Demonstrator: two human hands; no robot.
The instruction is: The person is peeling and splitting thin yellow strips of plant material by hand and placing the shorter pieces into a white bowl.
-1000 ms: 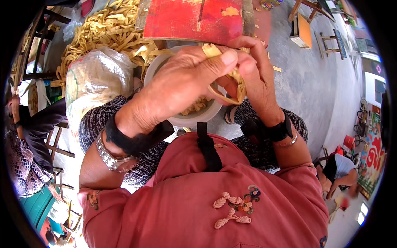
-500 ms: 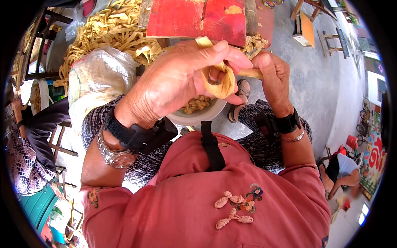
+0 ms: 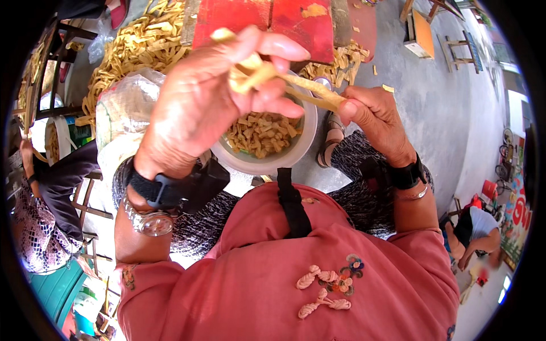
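A flat, yellowish, pliable strip stretches between my two hands over a white basin. My left hand has the strip looped about its fingers, with a short end sticking up near the thumb; the fingers are curled and slightly blurred. At the other end my right hand pinches the strip between thumb and fingertips. Below, the basin holds many small folded or knotted yellow pieces, partly hidden behind my left hand.
A red wooden bench or table stands just ahead. Long loose strips are heaped at the far left, beside a translucent plastic sack. More strips lie right of the red top. At left sits another person; stools stand far right.
My left hand has moved left and turned, and my right hand has moved slightly right and down. The strip between them is drawn out longer, and more of the basin shows.
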